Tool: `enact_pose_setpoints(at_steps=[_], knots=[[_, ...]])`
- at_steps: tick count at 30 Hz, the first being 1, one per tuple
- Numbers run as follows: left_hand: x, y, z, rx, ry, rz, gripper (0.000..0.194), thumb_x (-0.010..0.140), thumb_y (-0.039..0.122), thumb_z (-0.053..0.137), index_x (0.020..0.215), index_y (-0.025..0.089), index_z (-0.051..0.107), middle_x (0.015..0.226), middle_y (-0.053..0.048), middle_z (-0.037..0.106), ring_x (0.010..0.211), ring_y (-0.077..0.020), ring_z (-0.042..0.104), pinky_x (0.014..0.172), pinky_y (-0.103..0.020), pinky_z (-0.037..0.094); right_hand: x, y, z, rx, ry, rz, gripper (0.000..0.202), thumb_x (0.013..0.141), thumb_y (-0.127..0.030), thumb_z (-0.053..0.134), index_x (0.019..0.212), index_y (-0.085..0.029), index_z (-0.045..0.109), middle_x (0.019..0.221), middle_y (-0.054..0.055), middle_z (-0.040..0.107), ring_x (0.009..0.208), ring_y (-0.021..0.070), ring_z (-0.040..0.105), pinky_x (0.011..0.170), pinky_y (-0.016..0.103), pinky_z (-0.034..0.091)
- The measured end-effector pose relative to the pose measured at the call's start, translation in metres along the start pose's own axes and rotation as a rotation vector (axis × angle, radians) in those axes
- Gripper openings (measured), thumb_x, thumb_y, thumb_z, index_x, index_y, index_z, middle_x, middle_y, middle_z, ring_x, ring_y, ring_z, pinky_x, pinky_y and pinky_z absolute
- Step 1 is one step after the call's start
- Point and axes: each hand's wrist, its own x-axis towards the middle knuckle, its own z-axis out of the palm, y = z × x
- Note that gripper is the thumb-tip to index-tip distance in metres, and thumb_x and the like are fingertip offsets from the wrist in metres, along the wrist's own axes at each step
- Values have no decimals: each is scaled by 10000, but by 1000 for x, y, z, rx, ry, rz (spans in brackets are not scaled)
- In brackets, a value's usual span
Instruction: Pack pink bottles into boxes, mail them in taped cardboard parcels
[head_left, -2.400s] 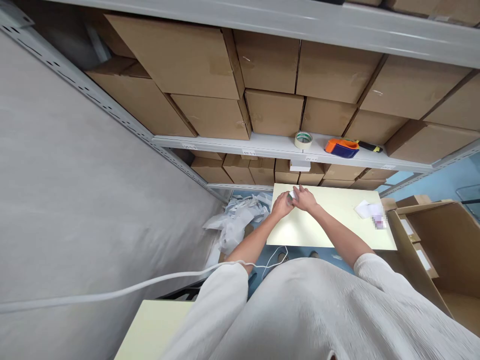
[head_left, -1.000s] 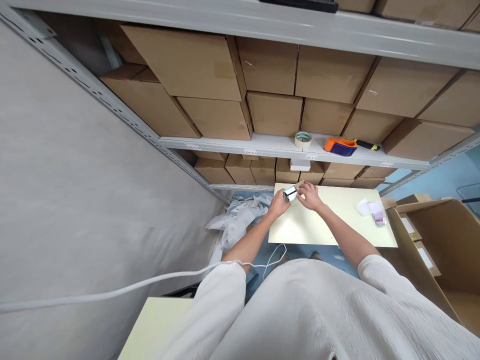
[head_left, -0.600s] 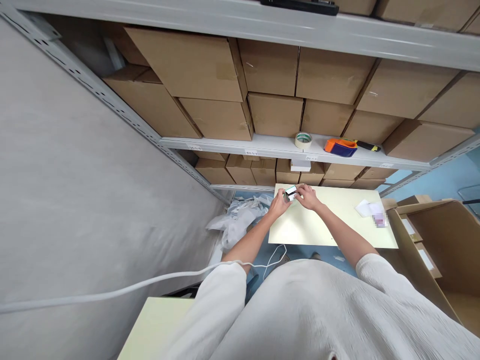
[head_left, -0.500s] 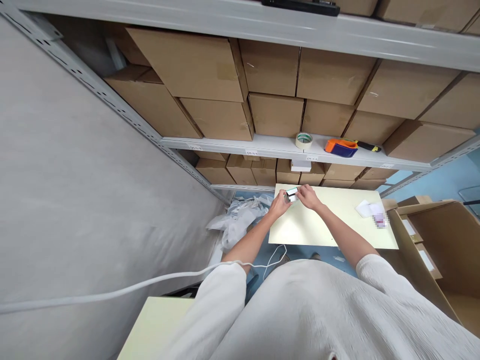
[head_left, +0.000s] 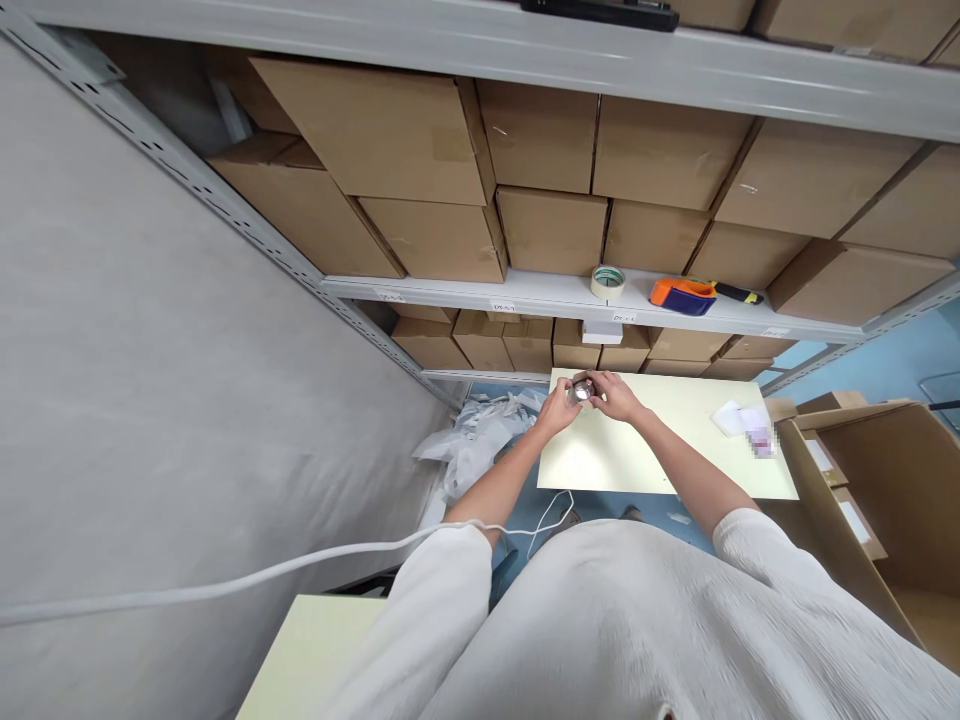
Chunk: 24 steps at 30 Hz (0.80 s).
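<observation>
A small shiny object, dark at the rim with a bright silvery-white middle, is held just over the far left part of the pale yellow table. My left hand grips it from the left with bent fingers. From the right, the fingers of my right hand close round its other side. What kind of thing it is cannot be made out, and the fingertips cover part of it. Some white papers lie at the table's right end beside a blurred purple-marked packet.
Cardboard boxes fill the shelves ahead. A tape roll, an orange-and-blue tool and a yellow-black cutter lie on the shelf edge. Right stands a large open carton; crumpled plastic lies left. A white cable crosses my left arm.
The object between my hands has turned: a white, dark-banded face with a green edge gave way to a rounded shiny one. My right fingers shifted slightly, curling closer round it.
</observation>
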Motion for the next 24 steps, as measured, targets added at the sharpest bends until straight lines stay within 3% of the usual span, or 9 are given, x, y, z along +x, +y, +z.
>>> enact_pose_setpoints(at_steps=[4, 9, 12, 17, 24], knots=[[-2, 3, -4, -15, -47, 51, 757, 813, 154, 755, 1507, 233, 464, 1441, -147, 681, 1315, -319, 681, 1132, -460, 529, 8, -4, -5, -28, -69, 33, 763, 959, -301, 651, 1679, -193, 421, 1372, 145, 648, 1269, 320, 575, 1087, 415, 456], [3, 3, -5, -3, -80, 88, 931, 816, 341, 871, 1632, 215, 440, 1570, -192, 598, 1457, -374, 586, 1225, -496, 471, 15, -7, -10, -62, -119, 52, 785, 919, -297, 694, 1655, -176, 448, 1376, 161, 644, 1232, 327, 595, 1049, 404, 470], [8, 2, -3, 1, -91, 82, 1024, 769, 401, 938, 1651, 218, 451, 1590, -199, 578, 1505, -404, 538, 1248, -512, 446, 15, -12, -13, -82, -115, 60, 651, 934, -293, 686, 1559, -184, 541, 1365, 142, 671, 1197, 309, 613, 1022, 386, 473], [18, 1, 2, 8, -95, 81, 958, 805, 327, 923, 1648, 266, 471, 1546, -165, 617, 1457, -374, 587, 1196, -473, 491, 20, -24, -20, -234, -124, 123, 247, 987, -311, 667, 1194, -197, 737, 1285, 139, 746, 1183, 320, 650, 1019, 416, 467], [30, -1, 7, 43, -106, 32, 966, 765, 298, 968, 1616, 254, 511, 1550, -176, 627, 1438, -394, 606, 1183, -484, 506, 39, -35, -30, -336, -240, 221, 218, 953, -328, 725, 1120, -211, 800, 1195, 143, 817, 1207, 336, 715, 1023, 418, 486]])
